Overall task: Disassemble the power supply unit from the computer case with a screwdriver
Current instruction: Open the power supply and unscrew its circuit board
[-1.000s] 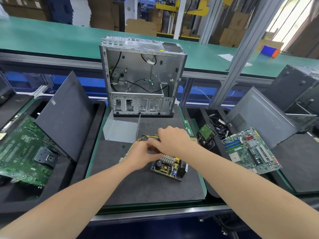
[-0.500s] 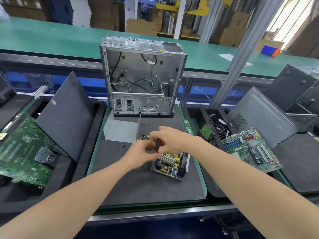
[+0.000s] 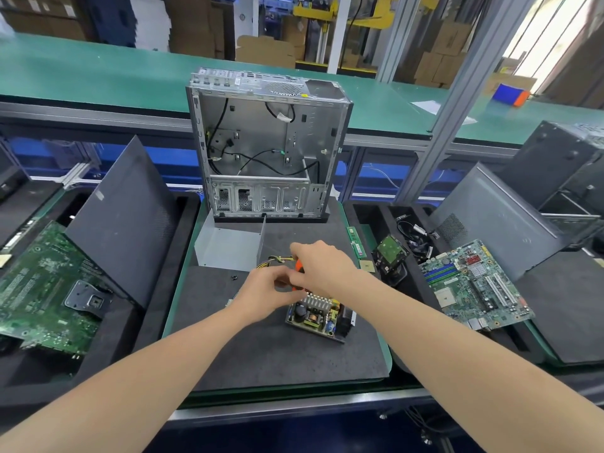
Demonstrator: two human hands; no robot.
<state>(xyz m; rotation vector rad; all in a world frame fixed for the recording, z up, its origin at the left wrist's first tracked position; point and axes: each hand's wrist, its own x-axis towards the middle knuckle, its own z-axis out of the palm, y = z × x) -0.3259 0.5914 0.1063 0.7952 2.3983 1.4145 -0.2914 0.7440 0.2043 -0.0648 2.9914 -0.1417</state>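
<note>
The opened power supply unit (image 3: 318,317) lies on the dark foam mat (image 3: 261,354), its circuit board and heat sink exposed, with yellow and black wires (image 3: 276,259) running off its far side. My right hand (image 3: 322,268) is closed on an orange-handled screwdriver (image 3: 298,266) above the unit's far edge. My left hand (image 3: 266,295) pinches at the same spot, touching the right hand; what its fingertips hold is hidden. The empty silver computer case (image 3: 266,145) stands upright at the back of the mat. A grey metal cover (image 3: 228,245) sits in front of it.
A small black screw (image 3: 233,277) lies on the mat. A dark side panel (image 3: 127,220) leans over a green motherboard (image 3: 42,289) at left. At right lie a hard drive (image 3: 390,255), cables, another motherboard (image 3: 474,286) and a grey panel (image 3: 493,220).
Both hands have stayed together over the unit's far edge, shifting only slightly. The power supply unit has settled a little flatter on the mat than half a second ago.
</note>
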